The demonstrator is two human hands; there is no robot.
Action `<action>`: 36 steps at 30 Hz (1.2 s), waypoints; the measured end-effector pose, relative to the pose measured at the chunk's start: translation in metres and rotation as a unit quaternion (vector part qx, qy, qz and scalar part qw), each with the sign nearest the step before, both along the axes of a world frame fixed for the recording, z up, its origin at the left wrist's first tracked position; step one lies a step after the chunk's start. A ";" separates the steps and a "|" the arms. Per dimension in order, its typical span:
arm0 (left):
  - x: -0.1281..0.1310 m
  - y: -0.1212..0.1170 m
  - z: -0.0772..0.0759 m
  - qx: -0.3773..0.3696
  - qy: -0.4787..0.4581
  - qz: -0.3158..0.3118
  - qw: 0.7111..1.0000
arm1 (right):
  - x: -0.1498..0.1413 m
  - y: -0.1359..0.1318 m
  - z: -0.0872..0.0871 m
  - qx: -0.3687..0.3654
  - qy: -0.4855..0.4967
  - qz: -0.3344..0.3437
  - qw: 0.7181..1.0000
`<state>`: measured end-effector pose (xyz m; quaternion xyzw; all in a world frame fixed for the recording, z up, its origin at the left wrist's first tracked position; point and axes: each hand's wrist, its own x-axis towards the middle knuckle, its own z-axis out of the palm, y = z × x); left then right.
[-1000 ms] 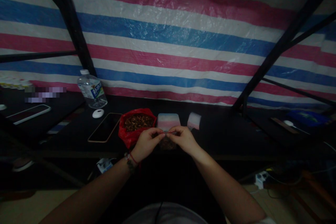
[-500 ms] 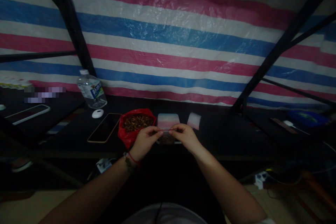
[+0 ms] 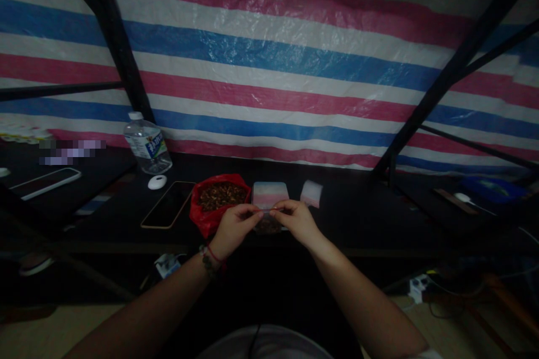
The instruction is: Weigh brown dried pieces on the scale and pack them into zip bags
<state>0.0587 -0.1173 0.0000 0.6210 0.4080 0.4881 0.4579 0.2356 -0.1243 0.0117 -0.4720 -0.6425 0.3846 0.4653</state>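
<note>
Between my hands hangs a small clear zip bag (image 3: 268,226) with dark brown bits in its lower part. My left hand (image 3: 234,224) pinches the bag's top edge at the left corner between thumb and finger. At the right corner, my right hand (image 3: 298,220) pinches the same edge. Behind the bag lies a flat, shiny rectangular thing (image 3: 270,190) that mirrors the striped sheet; its near part is hidden. Left of it sits an open red plastic bag (image 3: 202,219) full of small brown pieces (image 3: 222,196), close to my left hand.
A small stack of clear bags (image 3: 311,193) lies to the right. Leftward are a phone (image 3: 168,205), a white oval object (image 3: 157,182) and a clear plastic bottle (image 3: 147,143). A striped sheet (image 3: 269,90) hangs behind the black table (image 3: 362,219), between dark metal frame bars.
Both hands keep their pinch on the zip bag and have shifted only very slightly. The other things on the table stay where they were.
</note>
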 end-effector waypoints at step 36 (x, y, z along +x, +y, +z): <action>-0.003 -0.002 0.001 0.065 0.108 -0.020 0.992 | 0.003 -0.003 0.005 0.007 -0.089 -0.027 0.996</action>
